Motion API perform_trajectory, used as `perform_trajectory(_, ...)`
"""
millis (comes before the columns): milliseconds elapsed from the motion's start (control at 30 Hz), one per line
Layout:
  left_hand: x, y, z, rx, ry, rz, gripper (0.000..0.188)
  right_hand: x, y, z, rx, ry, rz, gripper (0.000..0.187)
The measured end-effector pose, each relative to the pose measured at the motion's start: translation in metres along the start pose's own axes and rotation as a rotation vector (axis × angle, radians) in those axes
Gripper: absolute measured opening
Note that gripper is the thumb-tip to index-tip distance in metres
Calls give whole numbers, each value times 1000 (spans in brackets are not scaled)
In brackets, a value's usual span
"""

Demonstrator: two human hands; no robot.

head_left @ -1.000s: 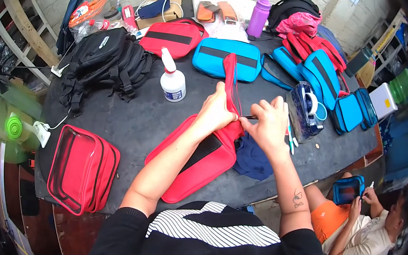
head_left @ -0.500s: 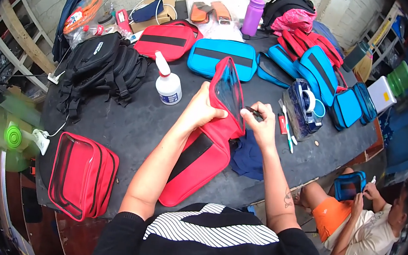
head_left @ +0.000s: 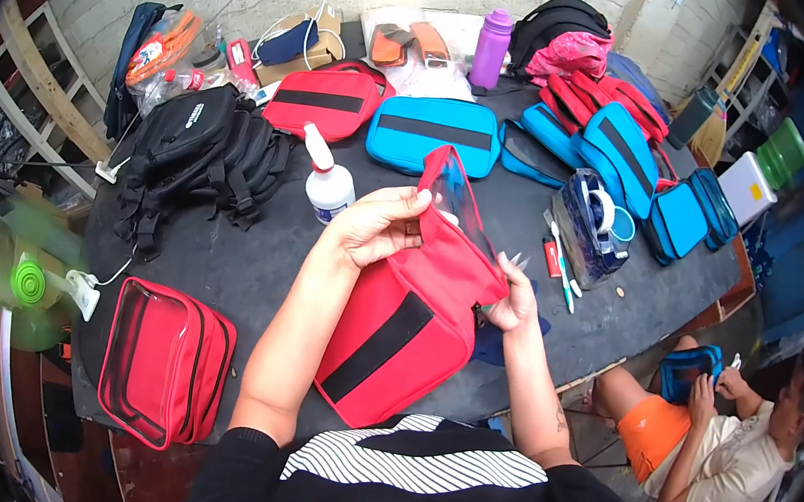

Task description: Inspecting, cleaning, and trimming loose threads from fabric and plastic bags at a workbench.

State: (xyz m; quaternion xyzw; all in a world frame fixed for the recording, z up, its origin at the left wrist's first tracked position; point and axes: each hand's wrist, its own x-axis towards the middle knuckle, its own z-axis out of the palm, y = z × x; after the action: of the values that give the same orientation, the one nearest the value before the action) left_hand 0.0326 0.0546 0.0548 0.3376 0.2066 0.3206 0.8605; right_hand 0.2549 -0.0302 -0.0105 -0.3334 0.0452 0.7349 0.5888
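A red pouch bag (head_left: pixel 424 358) with a black strip leans toward me, its clear-windowed flap (head_left: pixel 465 217) raised. My left hand (head_left: pixel 383 229) is closed on the flap's left edge, thumb on top. At the flap's right corner, my right hand (head_left: pixel 517 304) pinches the red edge near a dark zipper end. Pale pointed tips (head_left: pixel 519 261) stick up by the right fingers; they may belong to small snips, mostly hidden. Part of a dark blue cloth (head_left: pixel 490 348) shows beneath the right wrist.
A white spray bottle (head_left: pixel 330 188) stands left of the bag, near a black backpack (head_left: pixel 200 154). Another red bag (head_left: pixel 152 356) sits at front left by a spinning fan (head_left: pixel 30 280). Blue bags (head_left: pixel 432 135) lie behind; a tape dispenser (head_left: pixel 588 228) stands right. A seated person (head_left: pixel 729 427) handles a blue bag.
The red bag has turned and its flap has come lower and nearer. My left hand has shifted its hold on the flap; my right hand has moved down to its corner.
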Motion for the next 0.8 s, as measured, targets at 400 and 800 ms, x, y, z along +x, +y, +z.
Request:
perform_trajectory(400, -12, 11, 52, -149, -71, 77, 22, 46, -48, -42, -292, -652, -221, 47)
perform_trajectory(800, 20, -31, 46, 213, 341, 475, 30, -34, 3, 66, -1575, 155, -1709, 15)
